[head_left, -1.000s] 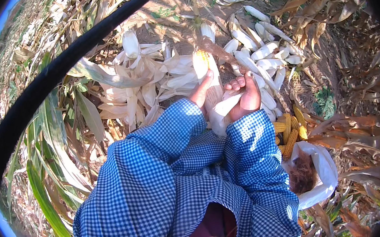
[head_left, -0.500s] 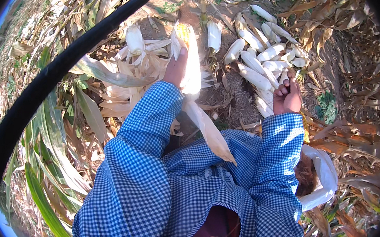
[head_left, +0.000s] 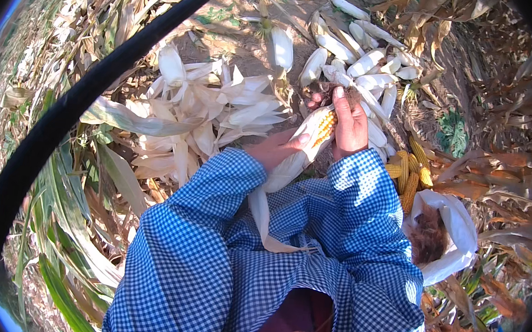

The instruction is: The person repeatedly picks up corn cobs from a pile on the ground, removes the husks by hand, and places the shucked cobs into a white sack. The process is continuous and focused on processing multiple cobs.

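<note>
Corn ear (head_left: 304, 155) held aslant in front of the lap, tip pointing away and to the right, between left hand (head_left: 282, 148) and right hand (head_left: 350, 126). Pale husk parted near the tip, with a patch of yellow kernels (head_left: 326, 128) showing along the right flank; a loose husk strip (head_left: 262, 220) trailing from the base end over the blue-and-white checked cloth. Left fingers closed around the husked lower part, thumb lying across the upper side. Right fingers bent at the tip and partly hidden, thumb raised, with a tuft of brown silk (head_left: 325, 87) just beside; whether pinching it or merely touching, cannot tell. On the ground to the left, a heap of pale opened husks (head_left: 245, 114). Beyond the hands, a lone husk-wrapped ear (head_left: 282, 49) and, to its right, a pile of husk-wrapped ears (head_left: 365, 63). Near the right sleeve (head_left: 373, 183), a cluster of bare yellow ears (head_left: 409, 191) next to a white sack (head_left: 464, 239), with a brown fibrous mass (head_left: 429, 238) in its mouth. Farther right, a green weed (head_left: 453, 133) and dry corn leaves (head_left: 515, 174).
</note>
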`<action>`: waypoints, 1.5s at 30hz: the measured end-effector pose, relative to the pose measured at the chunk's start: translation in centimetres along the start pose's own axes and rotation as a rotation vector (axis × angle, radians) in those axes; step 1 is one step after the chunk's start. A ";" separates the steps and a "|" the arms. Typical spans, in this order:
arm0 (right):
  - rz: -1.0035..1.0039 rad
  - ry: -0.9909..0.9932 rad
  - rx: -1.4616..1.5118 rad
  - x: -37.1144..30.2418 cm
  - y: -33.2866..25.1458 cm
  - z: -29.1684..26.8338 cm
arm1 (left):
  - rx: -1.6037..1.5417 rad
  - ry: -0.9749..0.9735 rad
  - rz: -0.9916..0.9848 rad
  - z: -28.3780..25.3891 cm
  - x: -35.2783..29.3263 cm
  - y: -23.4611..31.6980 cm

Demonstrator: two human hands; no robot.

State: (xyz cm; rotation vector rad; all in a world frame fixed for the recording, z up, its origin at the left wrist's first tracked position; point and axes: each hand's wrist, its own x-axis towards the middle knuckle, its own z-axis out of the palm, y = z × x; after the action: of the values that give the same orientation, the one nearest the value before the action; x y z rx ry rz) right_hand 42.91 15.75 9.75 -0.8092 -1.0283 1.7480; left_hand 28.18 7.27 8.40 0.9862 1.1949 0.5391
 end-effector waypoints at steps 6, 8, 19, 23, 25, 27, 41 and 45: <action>0.136 0.089 0.292 0.3 0.7 -1.2 | 0.044 0.080 0.313 0.4 0.4 -0.5; 0.153 0.065 0.491 0.5 1.1 -1.6 | 0.066 0.100 0.378 0.4 0.4 -0.6; 0.115 0.057 0.216 0.0 0.3 -0.9 | -0.061 0.117 0.310 -0.6 0.2 -0.4; 0.070 0.056 0.193 0.0 0.3 -0.6 | -0.047 0.194 0.471 -0.3 0.7 -0.8; 0.038 0.080 0.169 0.1 0.4 -0.5 | 0.010 0.229 0.478 -0.4 0.8 -0.9; 0.002 0.089 0.141 0.1 0.5 -0.3 | 0.025 0.241 0.444 -0.6 0.7 -0.7; -0.323 0.288 -0.174 -0.2 3.5 1.5 | -0.034 0.519 0.433 1.5 1.4 -0.8; -0.306 0.239 0.058 1.0 4.6 1.3 | -0.022 0.599 0.443 1.4 1.1 -0.7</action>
State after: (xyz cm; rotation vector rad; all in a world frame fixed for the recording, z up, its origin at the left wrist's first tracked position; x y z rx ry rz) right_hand 39.74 15.27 6.14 -0.7595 -0.8852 1.3793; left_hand 29.78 7.30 7.27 1.1145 1.4904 1.2608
